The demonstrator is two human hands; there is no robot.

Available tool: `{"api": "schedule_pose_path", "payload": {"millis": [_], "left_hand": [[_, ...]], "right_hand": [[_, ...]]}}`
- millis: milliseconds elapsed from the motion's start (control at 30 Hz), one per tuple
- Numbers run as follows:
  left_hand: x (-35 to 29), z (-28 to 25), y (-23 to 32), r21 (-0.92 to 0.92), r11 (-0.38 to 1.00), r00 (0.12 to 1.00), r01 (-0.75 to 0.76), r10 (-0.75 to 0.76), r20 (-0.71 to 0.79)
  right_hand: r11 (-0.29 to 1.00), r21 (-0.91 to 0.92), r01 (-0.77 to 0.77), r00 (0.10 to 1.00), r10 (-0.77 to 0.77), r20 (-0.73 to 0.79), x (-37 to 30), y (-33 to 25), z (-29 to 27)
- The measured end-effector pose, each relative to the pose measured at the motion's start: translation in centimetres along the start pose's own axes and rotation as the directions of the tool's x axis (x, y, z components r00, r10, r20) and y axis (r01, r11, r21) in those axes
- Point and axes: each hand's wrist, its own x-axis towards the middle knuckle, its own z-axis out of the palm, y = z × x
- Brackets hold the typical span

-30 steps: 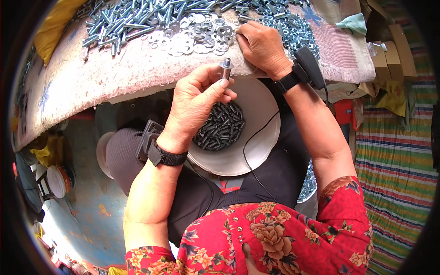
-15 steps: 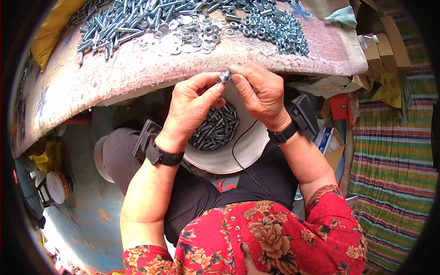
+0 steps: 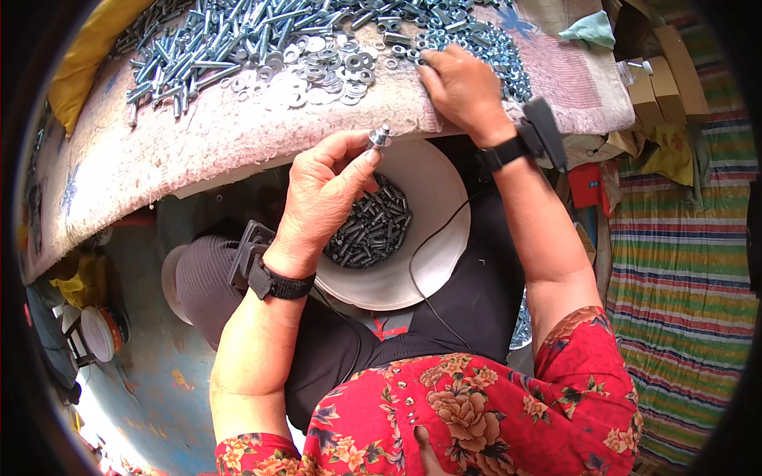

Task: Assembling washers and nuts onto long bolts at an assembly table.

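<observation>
Bolt [image 3: 380,137] pinched upright in the left hand [image 3: 321,181], right hand [image 3: 468,89] over at the nuts [image 3: 513,73].
So the bolt's up above the bucket [image 3: 435,266], near the cloth's [image 3: 238,131] edge, left thumb and fingers closed snugly on it; right fingers are curled down by the nuts, can't tell if they've got one. Dark bolts [image 3: 370,230] sit in the bucket, washers [image 3: 327,73] and long bolts [image 3: 210,51] lie leftward on the cloth.

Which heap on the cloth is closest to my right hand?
The rightmost one, the nut heap, by your right hand; the washers and long bolts lie farther left.
</observation>
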Motion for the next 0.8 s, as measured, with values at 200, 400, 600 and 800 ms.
{"api": "schedule_pose_path", "payload": {"millis": [200,400,600,800], "left_hand": [[-0.1,-0.2,0.2,-0.01,1.0,1.0,0.004,-0.004,-0.009],[-0.5,-0.2,0.5,-0.026,1.0,0.999,0.001,-0.002,-0.039],[-1.1,-0.4,0.6,0.058,0.997,0.998,-0.058,0.057,0.024],[-1.7,-0.5,0.6,0.049,0.998,0.998,-0.029,0.026,0.06]], "right_hand": [[0.998,-0.016,0.064,0.998,-0.063,0.016,0.2,0.2,1.1],[0.61,0.766,-0.204,0.951,-0.063,0.304,-1.7,-2.3,-3.9],[0.565,0.81,-0.157,0.947,-0.147,0.286,-4.8,-5.8,-5.3],[0.685,0.727,0.04,0.964,-0.218,0.152,-5.4,-6.0,-5.0]]}}
